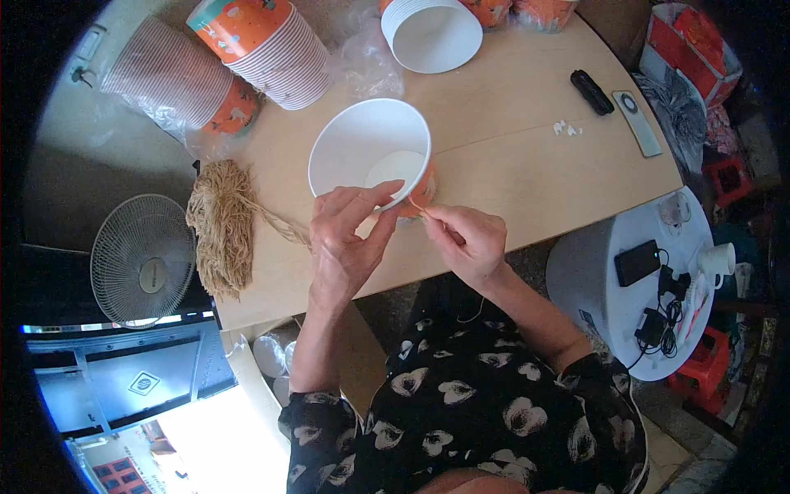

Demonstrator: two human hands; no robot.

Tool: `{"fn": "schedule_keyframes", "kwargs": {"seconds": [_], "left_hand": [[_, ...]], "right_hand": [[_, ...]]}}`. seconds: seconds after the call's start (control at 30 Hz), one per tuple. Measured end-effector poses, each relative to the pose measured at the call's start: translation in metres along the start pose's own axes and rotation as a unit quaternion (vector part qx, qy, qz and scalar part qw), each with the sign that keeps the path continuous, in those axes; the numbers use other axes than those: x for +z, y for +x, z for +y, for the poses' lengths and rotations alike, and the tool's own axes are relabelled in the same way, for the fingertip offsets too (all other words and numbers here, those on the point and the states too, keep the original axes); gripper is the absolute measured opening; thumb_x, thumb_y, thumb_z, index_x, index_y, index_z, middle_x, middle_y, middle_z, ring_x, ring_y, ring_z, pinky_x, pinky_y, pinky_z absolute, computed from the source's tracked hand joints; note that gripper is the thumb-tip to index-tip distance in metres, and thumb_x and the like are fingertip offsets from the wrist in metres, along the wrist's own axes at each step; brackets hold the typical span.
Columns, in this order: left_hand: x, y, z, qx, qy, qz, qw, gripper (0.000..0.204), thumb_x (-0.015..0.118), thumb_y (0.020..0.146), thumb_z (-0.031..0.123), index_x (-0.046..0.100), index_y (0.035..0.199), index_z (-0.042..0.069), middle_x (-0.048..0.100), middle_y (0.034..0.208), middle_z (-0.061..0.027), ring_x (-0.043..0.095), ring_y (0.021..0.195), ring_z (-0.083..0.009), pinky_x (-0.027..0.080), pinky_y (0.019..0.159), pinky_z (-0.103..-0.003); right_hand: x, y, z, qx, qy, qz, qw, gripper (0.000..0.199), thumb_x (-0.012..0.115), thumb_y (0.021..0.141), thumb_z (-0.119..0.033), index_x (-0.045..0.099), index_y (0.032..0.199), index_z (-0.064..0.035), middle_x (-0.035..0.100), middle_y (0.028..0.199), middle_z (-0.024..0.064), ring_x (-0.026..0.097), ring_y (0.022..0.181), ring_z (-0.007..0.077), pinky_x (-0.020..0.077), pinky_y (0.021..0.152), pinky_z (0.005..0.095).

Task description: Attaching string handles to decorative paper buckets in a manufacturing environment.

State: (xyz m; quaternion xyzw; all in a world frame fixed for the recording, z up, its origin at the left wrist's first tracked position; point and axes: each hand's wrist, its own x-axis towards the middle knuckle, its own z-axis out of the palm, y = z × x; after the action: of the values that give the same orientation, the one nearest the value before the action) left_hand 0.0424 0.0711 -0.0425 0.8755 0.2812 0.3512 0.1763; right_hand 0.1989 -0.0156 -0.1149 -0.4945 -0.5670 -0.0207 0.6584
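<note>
Hiding bucket (341, 152) partly: left fingers (374, 195).

Workshop-like room: stacked paper buckets (284, 66), string hank (220, 230), worktable (510, 165).

We could read no words or numbers. At the near left, a pale diamond-shaped emblem (144, 383) with a dark round mark stood on a blue panel (177, 359). Farther along that left side, the hub (152, 276) of the fan (122, 247) bore marks too small for us to make out.
</note>
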Motion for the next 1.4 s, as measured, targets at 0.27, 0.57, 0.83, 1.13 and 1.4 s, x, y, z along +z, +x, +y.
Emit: {"fn": "schedule_keyframes", "kwargs": {"seconds": [0.27, 0.57, 0.83, 1.13, 1.4], "left_hand": [[0.003, -0.004, 0.011, 0.011, 0.028, -0.038, 0.999, 0.035, 0.078, 0.078, 0.007, 0.073, 0.112, 0.013, 0.072, 0.086, -0.0013, 0.068, 0.083, -0.0201, 0.047, 0.082, -0.036], [0.013, -0.005, 0.012, 0.005, 0.035, -0.041, 0.999, 0.033, 0.08, 0.078, 0.01, 0.073, 0.11, 0.012, 0.072, 0.086, -0.0005, 0.068, 0.081, -0.0196, 0.046, 0.08, -0.035], [0.023, -0.004, 0.016, 0.018, 0.089, -0.015, 0.996, 0.031, 0.083, 0.075, 0.017, 0.074, 0.104, 0.012, 0.069, 0.079, 0.0013, 0.065, 0.075, -0.019, 0.045, 0.077, -0.035], [0.029, -0.004, 0.016, 0.026, 0.102, 0.01, 0.994, 0.026, 0.083, 0.075, 0.02, 0.074, 0.099, 0.013, 0.067, 0.076, 0.0012, 0.064, 0.074, -0.0192, 0.044, 0.075, -0.035], [0.015, 0.002, 0.023, 0.016, 0.053, -0.035, 0.998, 0.028, 0.079, 0.08, 0.016, 0.074, 0.106, 0.009, 0.073, 0.093, -0.0081, 0.069, 0.082, -0.0274, 0.051, 0.075, -0.038]], "right_hand": [[-0.004, -0.015, 0.005, 0.113, 0.045, -0.017, 0.992, 0.01, 0.073, 0.085, 0.006, 0.069, 0.094, 0.0026, 0.06, 0.063, -0.0014, 0.049, 0.052, 0.0016, 0.0361, 0.046, 0.0192], [-0.014, -0.018, 0.009, 0.153, 0.034, -0.028, 0.987, 0.008, 0.071, 0.088, 0.005, 0.068, 0.095, 0.0027, 0.051, 0.058, -0.0051, 0.043, 0.051, -0.0011, 0.0299, 0.045, 0.0185], [-0.016, -0.024, 0.013, 0.187, 0.043, -0.031, 0.981, 0.009, 0.072, 0.088, 0.005, 0.07, 0.097, 0.0035, 0.055, 0.062, -0.0043, 0.044, 0.053, -0.0012, 0.0313, 0.046, 0.0181], [-0.019, -0.017, 0.007, 0.167, 0.0, -0.044, 0.985, 0.011, 0.074, 0.084, 0.004, 0.071, 0.095, 0.0017, 0.06, 0.065, -0.0007, 0.049, 0.055, 0.0014, 0.0344, 0.048, 0.0191], [-0.013, -0.016, 0.011, 0.158, 0.015, -0.036, 0.987, 0.01, 0.073, 0.086, 0.006, 0.071, 0.095, 0.0027, 0.06, 0.067, -0.0015, 0.046, 0.054, 0.0001, 0.0331, 0.047, 0.0192]]}}
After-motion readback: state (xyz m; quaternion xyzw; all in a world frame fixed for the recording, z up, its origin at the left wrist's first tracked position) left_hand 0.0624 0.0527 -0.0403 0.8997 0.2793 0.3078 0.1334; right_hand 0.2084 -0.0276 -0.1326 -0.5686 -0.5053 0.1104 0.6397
